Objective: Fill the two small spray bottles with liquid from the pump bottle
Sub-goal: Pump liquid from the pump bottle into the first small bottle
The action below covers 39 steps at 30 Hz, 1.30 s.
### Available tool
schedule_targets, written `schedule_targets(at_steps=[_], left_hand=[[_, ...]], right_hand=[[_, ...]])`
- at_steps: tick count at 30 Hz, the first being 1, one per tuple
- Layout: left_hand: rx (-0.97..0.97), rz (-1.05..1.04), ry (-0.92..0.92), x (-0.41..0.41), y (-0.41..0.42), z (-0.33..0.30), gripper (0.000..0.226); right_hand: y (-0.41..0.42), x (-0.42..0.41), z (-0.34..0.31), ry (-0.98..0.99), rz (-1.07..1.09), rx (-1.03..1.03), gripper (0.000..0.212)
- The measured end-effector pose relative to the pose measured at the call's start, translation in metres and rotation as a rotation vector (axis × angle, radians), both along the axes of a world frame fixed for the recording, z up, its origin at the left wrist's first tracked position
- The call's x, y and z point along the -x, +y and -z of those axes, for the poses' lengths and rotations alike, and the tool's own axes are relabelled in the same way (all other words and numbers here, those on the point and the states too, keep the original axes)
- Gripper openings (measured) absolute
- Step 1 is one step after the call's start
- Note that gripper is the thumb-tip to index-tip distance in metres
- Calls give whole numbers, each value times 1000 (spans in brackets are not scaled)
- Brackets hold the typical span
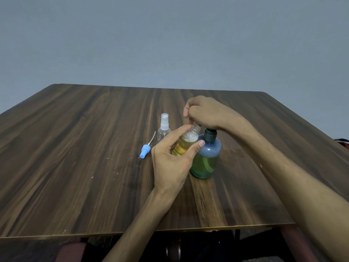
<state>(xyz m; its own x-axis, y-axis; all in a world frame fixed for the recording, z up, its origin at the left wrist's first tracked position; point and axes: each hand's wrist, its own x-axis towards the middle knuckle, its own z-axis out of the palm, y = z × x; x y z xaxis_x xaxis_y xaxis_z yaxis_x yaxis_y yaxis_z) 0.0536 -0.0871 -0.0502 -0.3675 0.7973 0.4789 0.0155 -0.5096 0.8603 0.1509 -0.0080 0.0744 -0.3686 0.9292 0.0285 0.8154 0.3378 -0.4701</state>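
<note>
Against grey wall (170, 38), dark wood-grain table (75, 148)

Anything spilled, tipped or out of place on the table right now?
No spill shows. The blue spray cap lies on its side on the table, off the open bottle that the left hand holds. That fits filling. Small pale flecks dot the wood.

Dark wood-grain bench (75, 167), pale scuffs on top. Plain grey-blue wall (170, 38) behind. Reddish-brown legs (289, 241) below, dim underneath.
</note>
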Motion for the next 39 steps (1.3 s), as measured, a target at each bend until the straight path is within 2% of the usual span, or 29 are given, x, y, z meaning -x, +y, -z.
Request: schedule_targets(at_steps=[8,12,20,25,39], left_hand=[[-10,-7,-8,0,-1,1,47],[-13,3,2,0,0,2,45],[-10,5,5,1,2,3,43],[-9,-12,-4,-1,-1,-1,46],[6,2,-9,0,0,2,46]], right_hand=[[-4,3,1,-32,16,0,27],[-4,0,-2,38,25,-8,27],[-4,1,-4,39,16,-2,27],[-2,2,-2,-46,14,11,29],[-3,3,1,-44,6,-12,30]])
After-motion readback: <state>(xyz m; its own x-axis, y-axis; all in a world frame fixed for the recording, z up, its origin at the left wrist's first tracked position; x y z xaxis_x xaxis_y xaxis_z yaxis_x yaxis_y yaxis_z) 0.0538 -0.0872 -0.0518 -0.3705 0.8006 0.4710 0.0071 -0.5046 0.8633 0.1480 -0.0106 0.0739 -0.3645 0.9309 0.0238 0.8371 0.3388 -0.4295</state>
